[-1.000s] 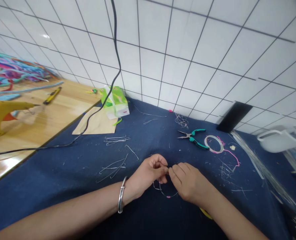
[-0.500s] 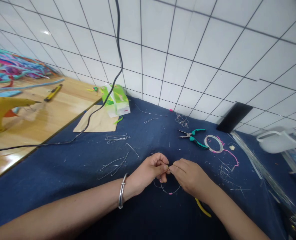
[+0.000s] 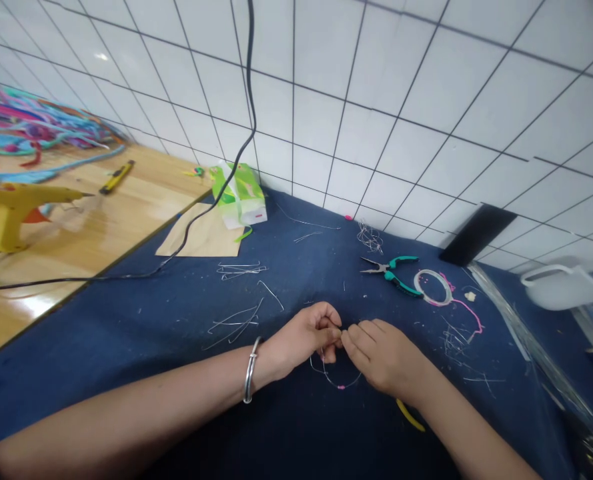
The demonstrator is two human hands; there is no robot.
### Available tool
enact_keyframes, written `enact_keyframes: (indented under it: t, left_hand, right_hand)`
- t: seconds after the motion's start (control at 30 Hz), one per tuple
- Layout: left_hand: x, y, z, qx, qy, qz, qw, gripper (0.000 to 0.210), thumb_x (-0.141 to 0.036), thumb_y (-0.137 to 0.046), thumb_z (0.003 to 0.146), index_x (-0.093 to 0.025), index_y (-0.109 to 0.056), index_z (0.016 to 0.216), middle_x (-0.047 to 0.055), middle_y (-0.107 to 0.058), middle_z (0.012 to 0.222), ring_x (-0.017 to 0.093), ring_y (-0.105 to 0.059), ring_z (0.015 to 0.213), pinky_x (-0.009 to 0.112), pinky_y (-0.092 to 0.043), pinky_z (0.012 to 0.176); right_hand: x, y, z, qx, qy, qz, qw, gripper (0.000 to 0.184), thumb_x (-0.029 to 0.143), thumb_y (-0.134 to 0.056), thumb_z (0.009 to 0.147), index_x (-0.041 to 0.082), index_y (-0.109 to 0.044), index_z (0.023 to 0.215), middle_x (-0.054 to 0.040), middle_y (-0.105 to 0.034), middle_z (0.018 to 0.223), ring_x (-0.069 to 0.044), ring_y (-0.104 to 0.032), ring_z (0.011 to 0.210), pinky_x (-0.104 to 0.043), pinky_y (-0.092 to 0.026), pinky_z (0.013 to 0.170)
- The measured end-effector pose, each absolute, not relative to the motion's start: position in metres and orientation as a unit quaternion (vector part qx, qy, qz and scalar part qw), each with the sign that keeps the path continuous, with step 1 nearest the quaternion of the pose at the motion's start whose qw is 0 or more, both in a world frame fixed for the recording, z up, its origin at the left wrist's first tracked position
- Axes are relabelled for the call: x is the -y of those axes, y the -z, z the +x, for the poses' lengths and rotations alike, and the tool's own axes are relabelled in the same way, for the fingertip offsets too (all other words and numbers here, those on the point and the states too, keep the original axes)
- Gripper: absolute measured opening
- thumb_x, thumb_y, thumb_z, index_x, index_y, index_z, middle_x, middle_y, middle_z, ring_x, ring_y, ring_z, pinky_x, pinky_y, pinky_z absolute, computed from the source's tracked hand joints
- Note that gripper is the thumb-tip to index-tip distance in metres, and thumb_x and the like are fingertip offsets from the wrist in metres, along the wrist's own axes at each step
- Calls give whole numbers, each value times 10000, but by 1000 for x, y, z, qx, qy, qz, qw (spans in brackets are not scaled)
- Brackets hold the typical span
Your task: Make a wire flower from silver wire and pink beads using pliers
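Blue-covered table (image 3: 316, 273) carries the work. Nearest, a beaded wire (image 3: 341, 387) loops below the hands. Left hand (image 3: 306, 339), thumb side up, pinches it with curled fingers; right hand (image 3: 383, 353), back uppermost, closes its fingertips on it against the left's, exact contact hidden. Step in hand, as judged: fine fingertip work, calling for a steady pinch. Beyond lie teal-handled pliers (image 3: 390, 274), spread open, then tiled wall (image 3: 321, 113).

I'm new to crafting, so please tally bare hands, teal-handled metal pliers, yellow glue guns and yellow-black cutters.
Bare left hand and right hand: 2
Teal-handled metal pliers: 1
Yellow glue gun: 1
Yellow-black cutter: 1
Total: 5
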State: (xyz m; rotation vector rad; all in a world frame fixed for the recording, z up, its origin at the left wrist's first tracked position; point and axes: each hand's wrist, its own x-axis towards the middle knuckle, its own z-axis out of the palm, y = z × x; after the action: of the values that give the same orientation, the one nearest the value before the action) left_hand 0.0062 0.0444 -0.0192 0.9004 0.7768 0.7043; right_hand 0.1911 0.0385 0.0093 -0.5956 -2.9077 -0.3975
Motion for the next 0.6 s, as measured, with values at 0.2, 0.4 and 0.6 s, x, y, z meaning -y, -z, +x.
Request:
enact_keyframes:
  t: [0.2,0.4,0.6]
  left_hand:
    - [-45,21,4,-349,-328,412,775,121,-156,-552,755,-160,-453,824,-21,-563,679,66,-527,474,207,-395,486]
    - [-47,22,4,-350,-331,398,781,118,-142,-543,755,-161,-455,831,-33,-553,630,65,-523,454,190,-359,457]
    - [-46,20,4,-349,-335,404,777,108,-140,-548,749,-160,-463,813,-44,-532,604,66,-518,456,196,-374,467]
  right_hand:
    - [-38,-5,191,965,138,-205,88,148,122,-450,836,118,-575,916,-57,-568,750,-156,-496,675,-311,-367,569]
    - [-36,-6,191,965,136,-180,132,179,121,-427,846,107,-566,958,-92,-590,842,-179,-529,761,-334,-412,614]
    - [-35,-7,191,971,148,-152,109,183,125,-433,841,115,-575,955,-92,-598,860,-186,-529,763,-343,-429,621]
